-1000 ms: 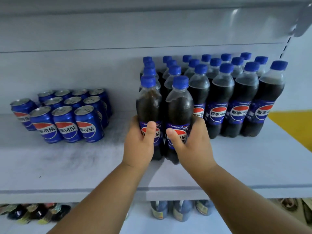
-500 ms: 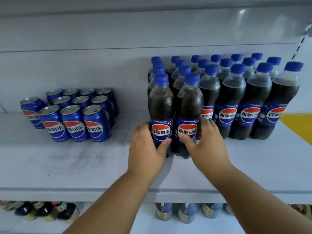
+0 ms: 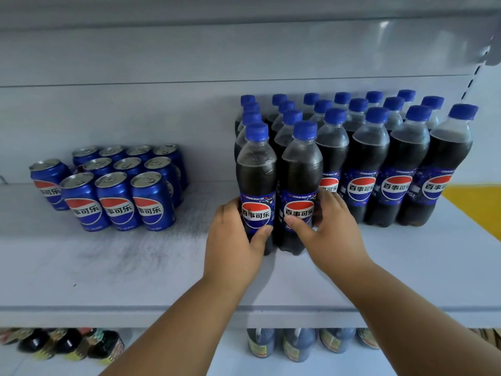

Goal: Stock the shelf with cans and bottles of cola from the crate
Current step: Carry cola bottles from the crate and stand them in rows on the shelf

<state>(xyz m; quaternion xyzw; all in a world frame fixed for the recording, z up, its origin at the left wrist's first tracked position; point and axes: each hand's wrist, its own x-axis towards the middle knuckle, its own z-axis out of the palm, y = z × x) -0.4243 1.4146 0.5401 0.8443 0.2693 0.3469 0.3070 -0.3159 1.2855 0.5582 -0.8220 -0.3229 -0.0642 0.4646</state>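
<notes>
Both hands are pushing two front bottles back: the left hand [image 3: 233,240] on one bottle [image 3: 256,185], the right hand [image 3: 329,229] on the other bottle [image 3: 301,191], labels turning forward.

Both my bare forearms reach up side by side. My left hand [image 3: 233,241] curls round the left dark plastic cola bottle with blue cap [image 3: 256,185], thumb across its label; my right hand [image 3: 329,230] wraps its neighbour just right of it.

Eleven blue cola cans [image 3: 116,185] grouped on the left of the shelf [image 3: 135,267], about two dozen blue-capped cola bottles [image 3: 360,164] packed on the right, two hands near.
</notes>
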